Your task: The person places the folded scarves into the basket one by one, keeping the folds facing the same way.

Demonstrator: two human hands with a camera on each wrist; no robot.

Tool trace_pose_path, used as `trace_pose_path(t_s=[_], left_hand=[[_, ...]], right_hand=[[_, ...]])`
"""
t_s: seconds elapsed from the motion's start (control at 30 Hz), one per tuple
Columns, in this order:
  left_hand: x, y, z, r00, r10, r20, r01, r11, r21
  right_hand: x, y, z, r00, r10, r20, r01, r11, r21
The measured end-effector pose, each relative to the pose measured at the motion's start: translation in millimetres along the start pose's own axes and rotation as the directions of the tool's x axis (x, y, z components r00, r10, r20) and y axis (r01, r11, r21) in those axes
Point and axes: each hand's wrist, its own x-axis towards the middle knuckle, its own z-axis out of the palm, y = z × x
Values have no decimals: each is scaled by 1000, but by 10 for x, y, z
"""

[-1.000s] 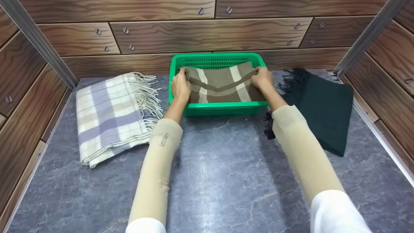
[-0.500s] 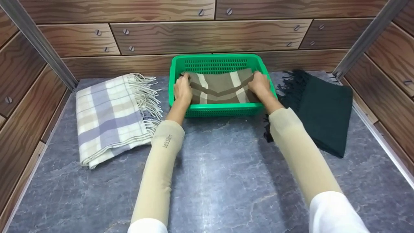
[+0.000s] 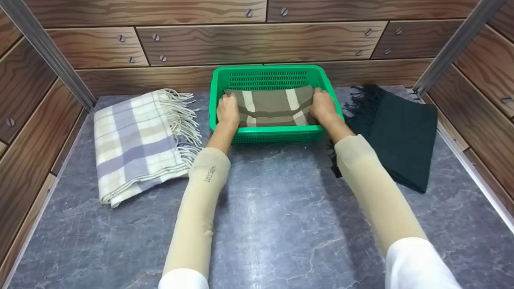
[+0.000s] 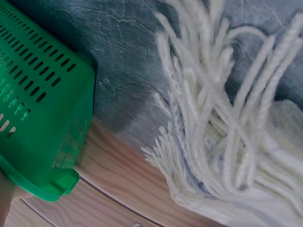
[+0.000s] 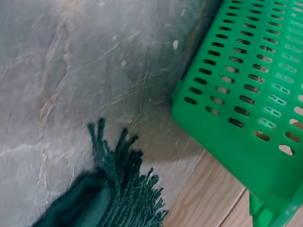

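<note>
Wood-patterned panels (image 3: 261, 44) line the back and both sides of a grey marbled bench (image 3: 265, 208), with a metal post (image 3: 50, 56) at the far left corner and another at the far right. From the head view, a green basket (image 3: 277, 129) sits at the far middle of the bench, near the back panels. Inside it lies a brown cloth (image 3: 273, 105) with white stripes and darker bands, its middle sagging slightly between two hands. The left hand (image 3: 228, 110) has its fingers curled around the cloth's left end; the right hand (image 3: 323, 107) grips the right end, its fingertips mostly hidden. Both forearms wear beige sleeves (image 3: 194, 224) and reach over the basket's near rim. To the left rests a folded white checked cloth (image 3: 132, 146), its pale fringe (image 3: 182, 118) towards the basket. To the right lies a folded dark green cloth (image 3: 405, 136), its fringe also facing inwards.

Left wrist view: the basket's slotted left end stands apart from the pale strands, bare bench between them; how the fingers lie cannot be told.

Right wrist view: dark green tassels (image 5: 137, 194) lie near the basket's right end without touching it; again, the fingers' state cannot be told.
</note>
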Motion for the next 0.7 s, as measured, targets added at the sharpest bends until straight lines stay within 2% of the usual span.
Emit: trace_pose_path(t_s=[0.07, 0.17, 0.43, 0.7], left_hand=[[-1, 14, -8, 1000, 25, 3, -25, 998, 51], [-7, 25, -25, 998, 61, -14, -60, 995, 75], [-90, -14, -145, 986, 134, -96, -138, 989, -44], [-242, -94, -260, 974, 183, -131, -199, 973, -115]], right_hand=[[-20, -1, 11, 999, -38, -31, 37, 999, -25], [-48, -13, 21, 993, -84, -81, 81, 996, -49], [-132, -98, 4, 979, -148, -139, 156, 987, 48], [-328, -200, 15, 961, -210, -182, 240, 957, 165]])
